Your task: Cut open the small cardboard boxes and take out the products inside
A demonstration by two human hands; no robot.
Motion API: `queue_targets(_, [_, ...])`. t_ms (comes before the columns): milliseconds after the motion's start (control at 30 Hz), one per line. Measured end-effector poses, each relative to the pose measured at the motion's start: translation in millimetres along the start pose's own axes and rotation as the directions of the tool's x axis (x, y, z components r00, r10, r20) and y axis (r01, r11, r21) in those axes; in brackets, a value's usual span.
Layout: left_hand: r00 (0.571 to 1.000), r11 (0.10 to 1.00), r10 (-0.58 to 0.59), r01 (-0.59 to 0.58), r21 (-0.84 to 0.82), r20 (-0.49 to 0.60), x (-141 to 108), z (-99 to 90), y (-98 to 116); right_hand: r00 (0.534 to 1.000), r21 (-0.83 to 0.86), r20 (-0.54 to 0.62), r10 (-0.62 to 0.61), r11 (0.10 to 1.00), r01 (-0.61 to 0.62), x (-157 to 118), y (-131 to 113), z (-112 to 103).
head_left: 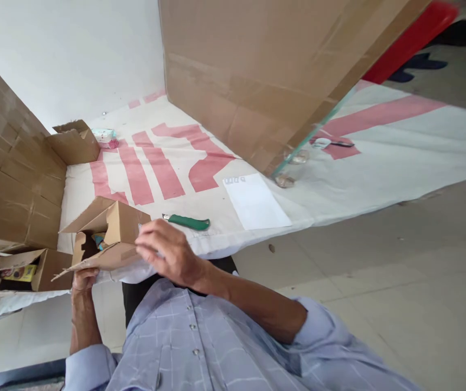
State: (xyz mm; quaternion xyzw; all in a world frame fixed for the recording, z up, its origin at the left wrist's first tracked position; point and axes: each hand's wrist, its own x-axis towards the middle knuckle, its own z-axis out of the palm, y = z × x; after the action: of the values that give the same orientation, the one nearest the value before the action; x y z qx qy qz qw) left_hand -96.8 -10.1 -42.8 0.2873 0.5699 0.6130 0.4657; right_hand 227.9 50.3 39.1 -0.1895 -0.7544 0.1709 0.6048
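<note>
A small brown cardboard box (129, 222) lies tilted at the front edge of the table, its flaps open towards the left. Something with blue on it (99, 240) shows inside, too hidden to name. My left hand (84, 278) grips the box from below by its near flap, with part of the fingers out of sight underneath. At the box's right end is my right hand (170, 252), fingers loosely bent and somewhat apart, holding nothing; whether the fingertips touch the cardboard I cannot tell. Just beyond that hand lies a green utility knife (189, 221), a little blade showing.
A white paper sheet (257, 202) lies right of the knife. A large carton (241, 70) stands behind it, stacked cartons (13, 179) at left. An open box (48, 269) holds a yellow pack. Further back are a small box (76, 144) and a plastic-wrapped pack (106, 137).
</note>
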Motion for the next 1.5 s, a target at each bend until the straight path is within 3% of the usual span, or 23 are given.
queue_targets(67, [0.999,1.000,-0.015,0.015,-0.009,-0.028,11,-3.7,-2,0.988,0.048,0.020,0.156,0.987,-0.157,-12,28,-9])
queue_targets(133, [0.999,1.000,-0.025,0.024,-0.011,-0.046,15,-7.1,-2,0.970,0.137,0.076,0.231,0.961,-0.239,-23,49,-8])
queue_targets(300, [0.998,0.999,-0.035,0.034,-0.011,-0.057,12,-9.9,0,0.934,0.278,0.159,0.319,0.894,-0.352,-32,65,10])
queue_targets(967, [0.998,0.997,-0.059,0.061,0.048,-0.034,10,-1.6,10,0.991,0.171,-0.007,0.136,0.976,-0.133,-25,63,17])
queue_targets(1167, [0.996,0.995,-0.076,0.079,0.057,-0.054,12,-4.2,8,0.982,0.161,0.023,0.185,0.969,-0.187,-28,66,16])
queue_targets(1333, [0.996,0.997,-0.065,0.067,0.044,-0.057,12,-4.3,9,0.979,0.257,0.096,0.180,0.946,-0.199,-29,68,11])
queue_targets(1500, [0.997,0.998,-0.054,0.055,0.034,-0.046,12,-4.6,10,0.980,0.217,0.106,0.166,0.958,-0.185,-27,69,9])
